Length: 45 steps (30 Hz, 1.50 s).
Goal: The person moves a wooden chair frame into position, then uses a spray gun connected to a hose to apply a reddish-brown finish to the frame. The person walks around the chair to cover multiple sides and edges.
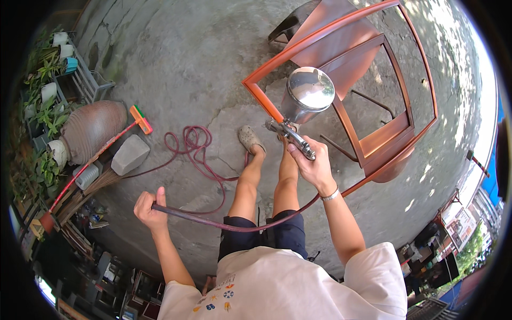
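My right hand [313,166] is closed around the handle of a metal spray gun [296,140]. A shiny silver cup with a domed lid [311,88] sits on top of the gun, hiding part of the frame behind it. Off to the left, my left hand [151,209] grips a dark red air hose [234,228], which sags across in front of my shorts and rises toward my right wrist. Just beyond the gun stands an orange-brown wooden frame [421,58], apparently a chair or similar furniture, with a curved outer rail and an inner panel frame [385,140].
More hose [194,141] lies coiled on the concrete floor [176,69] left of my feet. A ribbed clay jar [96,130], a grey stone block [130,154], a red-handled brush [141,119] and potted plants [49,114] line the left side. A dark stool [290,24] is at the back.
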{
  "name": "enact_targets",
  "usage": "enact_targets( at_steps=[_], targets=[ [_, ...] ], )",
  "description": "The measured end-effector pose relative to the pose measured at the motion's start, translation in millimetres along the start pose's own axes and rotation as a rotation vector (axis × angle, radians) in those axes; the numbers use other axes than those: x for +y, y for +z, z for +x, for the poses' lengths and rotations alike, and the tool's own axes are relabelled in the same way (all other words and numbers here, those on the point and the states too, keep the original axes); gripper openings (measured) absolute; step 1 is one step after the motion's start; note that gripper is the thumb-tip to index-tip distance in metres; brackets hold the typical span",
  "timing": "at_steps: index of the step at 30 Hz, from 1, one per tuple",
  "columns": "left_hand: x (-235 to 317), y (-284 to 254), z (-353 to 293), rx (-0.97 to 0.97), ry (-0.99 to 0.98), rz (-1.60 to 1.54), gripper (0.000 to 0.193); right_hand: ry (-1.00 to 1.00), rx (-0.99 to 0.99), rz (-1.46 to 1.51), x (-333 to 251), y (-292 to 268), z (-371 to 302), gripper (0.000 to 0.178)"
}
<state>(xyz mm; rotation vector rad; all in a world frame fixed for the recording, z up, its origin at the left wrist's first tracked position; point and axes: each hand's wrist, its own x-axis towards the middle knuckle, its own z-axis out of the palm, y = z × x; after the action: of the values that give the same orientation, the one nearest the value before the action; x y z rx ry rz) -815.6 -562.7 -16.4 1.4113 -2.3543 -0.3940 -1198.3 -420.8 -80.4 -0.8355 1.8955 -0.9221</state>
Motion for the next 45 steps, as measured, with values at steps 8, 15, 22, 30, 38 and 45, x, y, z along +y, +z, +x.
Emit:
enact_targets(
  at_steps=[8,15,22,30,38,45],
  targets=[
    [-8,7,18,0.021,-0.004,-0.026,0.046,0.1,0.166,-0.123,-33,2,49,0.033],
    [14,25,56,0.007,0.035,-0.065,0.046,0.149,0.342,-0.165,-8,-68,105,0.033],
    [47,63,100,-0.048,0.021,-0.072,0.046,0.184,0.416,-0.258,28,-151,172,0.04],
    [85,96,140,-0.109,-0.012,-0.104,0.046,0.183,0.58,-0.191,55,-239,246,0.039],
    [112,119,167,-0.147,-0.047,-0.13,0.045,0.279,0.665,-0.237,79,-333,315,0.048],
    [143,135,183,-0.224,-0.088,-0.16,0.044,0.245,0.769,-0.265,94,-409,377,0.053]
  ],
)
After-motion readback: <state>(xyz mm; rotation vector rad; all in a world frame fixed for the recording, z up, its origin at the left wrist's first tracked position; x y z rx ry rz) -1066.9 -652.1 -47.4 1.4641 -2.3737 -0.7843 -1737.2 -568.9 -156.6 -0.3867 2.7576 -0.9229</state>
